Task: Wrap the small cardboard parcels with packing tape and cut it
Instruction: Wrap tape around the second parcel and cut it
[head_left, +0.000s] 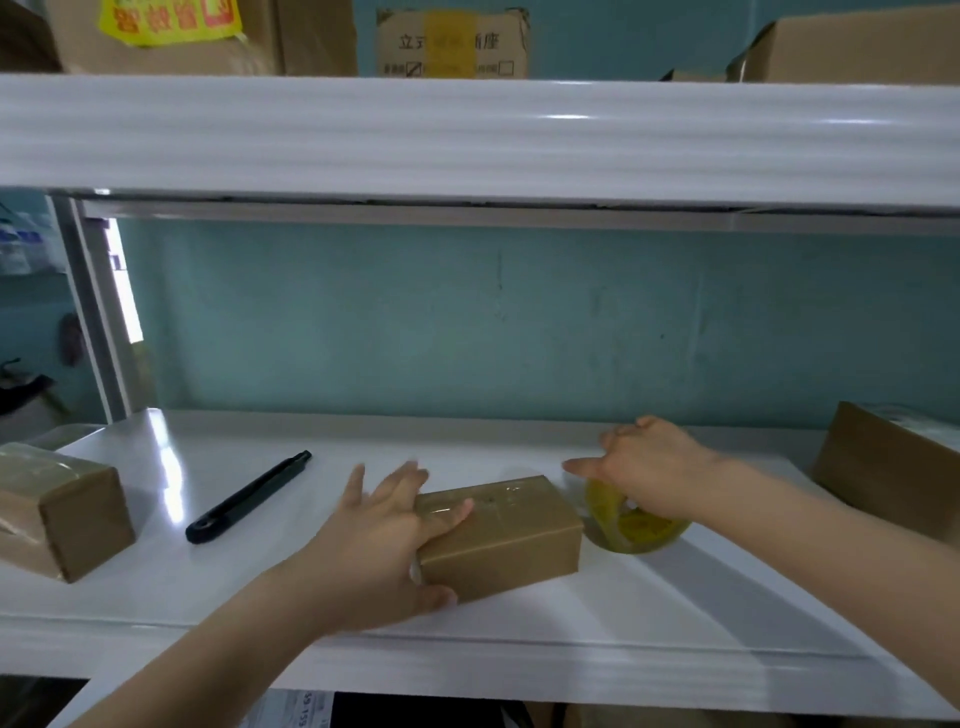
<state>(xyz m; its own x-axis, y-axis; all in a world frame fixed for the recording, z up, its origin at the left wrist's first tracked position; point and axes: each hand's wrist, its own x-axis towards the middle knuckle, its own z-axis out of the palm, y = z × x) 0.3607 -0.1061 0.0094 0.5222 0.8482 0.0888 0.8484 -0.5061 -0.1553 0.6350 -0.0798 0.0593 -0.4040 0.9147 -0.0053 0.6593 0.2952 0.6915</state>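
– Two parcels are in view; which one matters?

– The small cardboard parcel (514, 535) in the middle of the white shelf (675, 613). The left hand (384, 525) lies over its left end, fingers spread across the top and thumb along the near bottom edge. The wrapped parcel (62, 514) sits well apart at the far left.

– How will it handle?

– Light, I'd judge, and stiff enough to press on. Glossy tape already covers part of the top, so it is likely slick there; bare cardboard should give better purchase. Holding it by the end faces leaves the long sides free for another band.

– And the tape?

– The yellowish packing tape roll (636, 525) stands on edge just beside the parcel's right end. The right hand (654, 467) grips it from above, fingers curled over the rim, one finger pointing toward the parcel. Whether a strip runs from the roll to the parcel, I cannot tell.

– The cutter?

– A black utility knife (249, 499) lies to the left, between the two parcels, apart from both.

– The surroundings?

– The shelf is smooth and shiny, so a light box could slide. A second white shelf (467, 135) hangs overhead carrying cartons (452, 44), a teal wall (467, 322) is behind, and a large cardboard box (883, 467) stands at the right.
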